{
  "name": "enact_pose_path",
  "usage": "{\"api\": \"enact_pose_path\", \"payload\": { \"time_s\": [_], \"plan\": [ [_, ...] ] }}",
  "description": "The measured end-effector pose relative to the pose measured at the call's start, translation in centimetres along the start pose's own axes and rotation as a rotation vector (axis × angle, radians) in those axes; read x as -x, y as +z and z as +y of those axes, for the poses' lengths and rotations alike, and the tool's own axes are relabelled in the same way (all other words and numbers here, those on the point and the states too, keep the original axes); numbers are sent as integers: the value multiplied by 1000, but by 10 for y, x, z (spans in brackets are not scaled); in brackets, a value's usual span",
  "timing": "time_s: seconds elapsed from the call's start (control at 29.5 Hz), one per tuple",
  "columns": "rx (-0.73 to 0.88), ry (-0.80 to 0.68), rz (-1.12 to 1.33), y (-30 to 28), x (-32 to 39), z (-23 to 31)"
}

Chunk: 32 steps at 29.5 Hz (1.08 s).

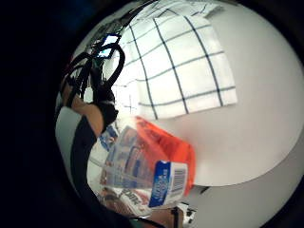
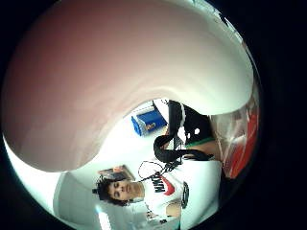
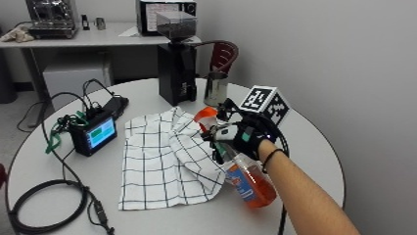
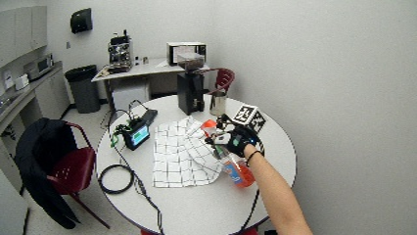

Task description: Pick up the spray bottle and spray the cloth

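Note:
A clear spray bottle [image 3: 251, 185] of orange liquid with a blue label is tilted over the round white table [image 3: 306, 147]. Its base points toward the person and its orange spray head [image 3: 205, 115] points at the cloth. My gloved right hand [image 3: 244, 134] grips the bottle's neck with its fingers curled round it. The white cloth [image 3: 163, 161] with a dark grid lies rumpled on the table just left of the bottle. The little finger side palm view shows the bottle [image 1: 152, 166] close to the palm and the cloth [image 1: 180, 71] beyond it. The wide outside view shows the hand [image 4: 238, 139] and the bottle [image 4: 238, 172].
A black coffee grinder [image 3: 177, 73] and a metal cup [image 3: 215, 88] stand at the table's far side. A small screen device [image 3: 94, 134] with cables [image 3: 39, 205] sits on the left. A dark red chair [image 4: 65, 171] stands to the table's left.

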<state>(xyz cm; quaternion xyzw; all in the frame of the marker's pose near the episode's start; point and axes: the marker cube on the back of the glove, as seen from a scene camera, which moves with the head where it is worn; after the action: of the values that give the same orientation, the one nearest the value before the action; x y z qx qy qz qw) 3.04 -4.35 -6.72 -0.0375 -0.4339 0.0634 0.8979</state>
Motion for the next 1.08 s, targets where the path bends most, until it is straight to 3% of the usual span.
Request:
{"api": "enact_pose_path", "payload": {
  "time_s": [0.24, 0.47, 0.78, 1.08],
  "plan": [
    [-89, -51, 52, -29, 66, 17],
    [-5, 68, 41, 2, 4, -5],
    [-123, -36, 92, -41, 84, 22],
    [-55, 78, 97, -19, 23, 8]
  ]
}}
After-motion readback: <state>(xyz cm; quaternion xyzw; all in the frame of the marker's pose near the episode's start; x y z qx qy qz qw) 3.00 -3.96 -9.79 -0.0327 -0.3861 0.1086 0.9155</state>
